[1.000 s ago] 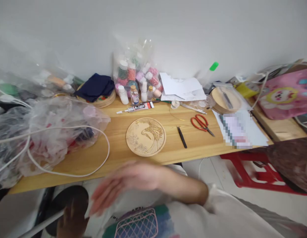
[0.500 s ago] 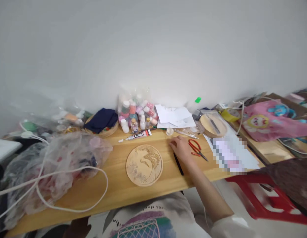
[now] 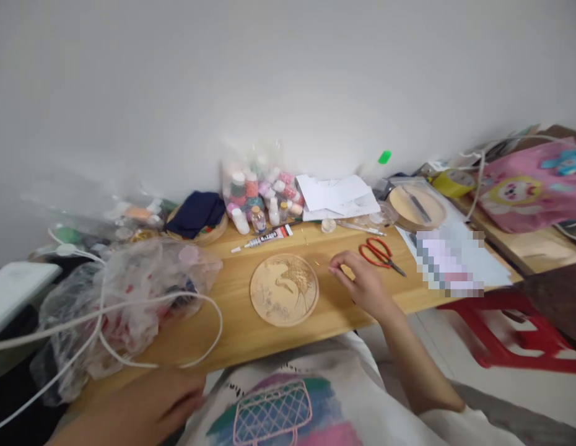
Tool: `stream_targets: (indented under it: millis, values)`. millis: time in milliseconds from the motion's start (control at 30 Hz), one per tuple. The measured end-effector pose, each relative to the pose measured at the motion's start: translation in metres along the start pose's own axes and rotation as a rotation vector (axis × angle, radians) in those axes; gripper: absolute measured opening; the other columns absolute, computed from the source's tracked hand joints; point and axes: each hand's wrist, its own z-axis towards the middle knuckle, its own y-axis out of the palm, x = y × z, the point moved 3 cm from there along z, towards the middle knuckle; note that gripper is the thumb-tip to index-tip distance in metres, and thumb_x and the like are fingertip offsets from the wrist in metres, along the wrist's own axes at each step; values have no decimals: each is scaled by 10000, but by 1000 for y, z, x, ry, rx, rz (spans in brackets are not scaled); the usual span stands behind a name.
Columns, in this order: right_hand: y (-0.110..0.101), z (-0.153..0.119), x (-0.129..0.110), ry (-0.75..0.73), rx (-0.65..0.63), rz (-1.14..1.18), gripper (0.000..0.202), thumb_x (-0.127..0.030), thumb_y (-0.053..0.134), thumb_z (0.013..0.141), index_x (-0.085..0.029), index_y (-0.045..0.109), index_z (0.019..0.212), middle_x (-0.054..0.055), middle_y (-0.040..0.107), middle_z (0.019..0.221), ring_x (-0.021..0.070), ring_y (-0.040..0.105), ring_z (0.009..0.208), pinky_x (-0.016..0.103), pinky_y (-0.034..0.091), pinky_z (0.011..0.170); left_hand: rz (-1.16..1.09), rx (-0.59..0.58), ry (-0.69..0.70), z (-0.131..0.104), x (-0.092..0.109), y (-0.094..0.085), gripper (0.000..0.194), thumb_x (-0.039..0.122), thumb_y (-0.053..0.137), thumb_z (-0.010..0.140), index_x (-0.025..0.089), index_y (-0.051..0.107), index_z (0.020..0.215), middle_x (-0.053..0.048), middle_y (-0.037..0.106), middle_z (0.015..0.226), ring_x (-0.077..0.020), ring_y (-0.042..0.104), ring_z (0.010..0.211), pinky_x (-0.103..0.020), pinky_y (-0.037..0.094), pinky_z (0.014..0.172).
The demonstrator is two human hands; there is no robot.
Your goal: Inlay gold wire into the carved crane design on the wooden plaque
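A round wooden disc [image 3: 284,290] with a bird and flower design lies on the wooden table. Right of it, my right hand [image 3: 357,279] hovers low with thumb and index finger pinched together; anything between the tips is too small to make out. Just beyond that hand lie red-handled scissors [image 3: 381,254]. My left hand [image 3: 176,396] is blurred at the table's front edge, lower left, its fingers smeared by motion. A glue tube [image 3: 264,238] lies behind the disc, near a small round container [image 3: 328,225].
Plastic bags [image 3: 144,297] and a white cable [image 3: 218,310] spread over the left side. Small bottles [image 3: 259,220], white papers [image 3: 337,195] and a dark blue cloth [image 3: 196,214] line the back. A wooden hoop [image 3: 415,207] and a pink bag [image 3: 524,186] are at right.
My right hand has drawn back from near the small round container toward the front. My left hand has risen into view at lower left. The camera view has shifted.
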Motion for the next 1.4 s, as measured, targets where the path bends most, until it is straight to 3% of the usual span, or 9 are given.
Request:
stream_targets:
  millis: [33,133,233,333,600,700,800,1000,1400]
  values:
    - [-3,-8,-7,1,-10,32,120,-227,502,908,-197,590,833,60,672,818,184,638,797,300,509,744,-21,94,72,8,19,-13,327,410,419,892,273,667,728,50,669,705,-147,594,640,-241,401,601]
    - [-11,-33,-21,5,9,209,102,-249,560,902,-199,589,818,26,668,772,152,633,727,261,501,690,-94,124,144,40,70,-27,408,437,327,934,220,557,676,18,573,639,-152,520,619,-265,354,596]
    - [-15,-57,-27,17,-74,315,104,-230,594,896,-201,588,796,5,651,733,123,611,664,227,481,623,-498,264,286,75,109,-21,311,419,399,941,214,570,783,30,581,683,-129,530,631,-247,377,598]
    - [-15,-77,-27,25,-175,324,109,-227,600,905,-198,600,800,6,640,719,119,604,662,221,469,599,-831,351,287,104,126,-6,243,397,466,914,204,577,818,36,559,685,-123,542,663,-235,410,612]
    - [-9,-86,-19,26,-282,307,80,-208,604,912,-198,605,833,7,643,752,124,607,717,238,487,658,-780,294,348,128,137,1,307,298,470,933,183,508,651,68,446,563,-84,432,549,-222,336,552]
    - [-8,-80,-21,-16,-299,236,35,-201,580,920,-202,613,931,42,690,868,163,653,838,296,522,751,-688,368,365,131,142,-1,313,265,471,948,180,498,648,70,447,563,-79,435,551,-219,336,558]
    - [-3,-72,-29,-26,-277,162,232,-248,609,903,-211,586,1131,79,712,1042,217,665,993,380,532,861,-587,495,406,132,150,1,273,239,477,955,181,526,692,59,491,597,-86,468,576,-225,353,573]
    - [17,-55,-38,100,-123,233,127,-167,552,920,-201,632,1013,27,738,878,145,696,771,243,545,698,-482,606,481,132,155,8,242,220,458,971,182,545,749,30,547,661,-99,519,628,-233,387,595]
    - [23,-58,-24,169,-112,282,98,-147,556,902,-186,646,902,8,711,774,108,648,638,196,498,573,-438,524,503,137,145,7,137,202,538,941,183,604,822,14,641,740,-112,584,700,-240,441,672]
